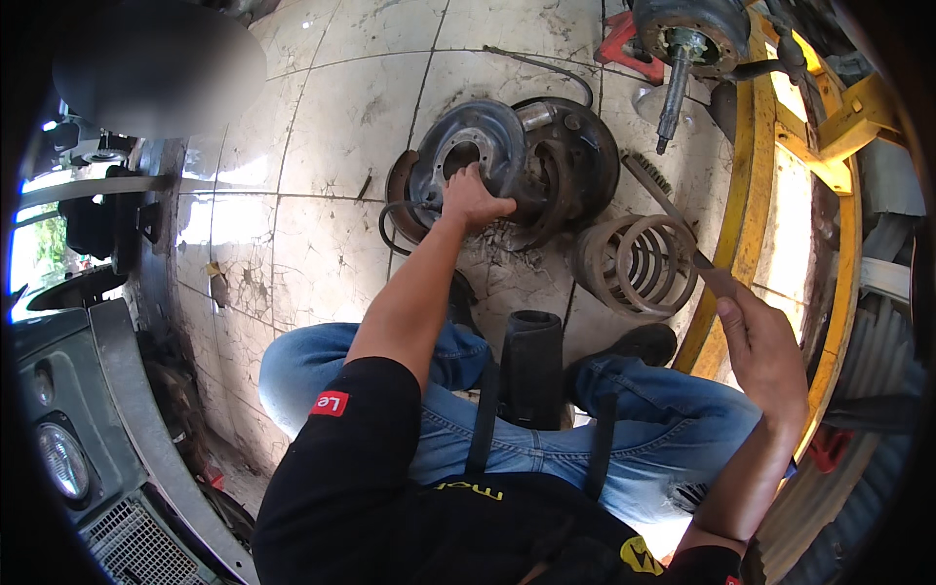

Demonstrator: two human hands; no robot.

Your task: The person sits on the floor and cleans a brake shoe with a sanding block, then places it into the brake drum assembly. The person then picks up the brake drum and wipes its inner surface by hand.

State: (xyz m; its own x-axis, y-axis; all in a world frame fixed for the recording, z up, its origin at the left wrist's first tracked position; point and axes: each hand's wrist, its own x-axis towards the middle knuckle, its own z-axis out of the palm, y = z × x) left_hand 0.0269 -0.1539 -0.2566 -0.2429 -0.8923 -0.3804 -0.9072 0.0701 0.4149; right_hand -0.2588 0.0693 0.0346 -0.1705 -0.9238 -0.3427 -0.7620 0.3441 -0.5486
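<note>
My left hand [475,200] reaches forward to a dark round brake backing plate [502,127] on the floor, its fingers hooked at the plate's central hole and its thumb stretched to the right. My right hand [765,356] is closed round the handle of a long wire brush [671,207]. The brush slants away from me, its bristles beyond a coil spring [592,258]. A second black backing plate [595,146] lies against the first on the right. At the left edge of the first plate shows a curved rusty brake shoe [400,190].
A yellow metal frame [746,195] runs along the right. A drum with a protruding shaft [673,102] and a red stand [629,49] are at the far right. A vehicle front [58,380] stands at the lower left. Dirt crumbs [517,258] lie on the tiles near the plates.
</note>
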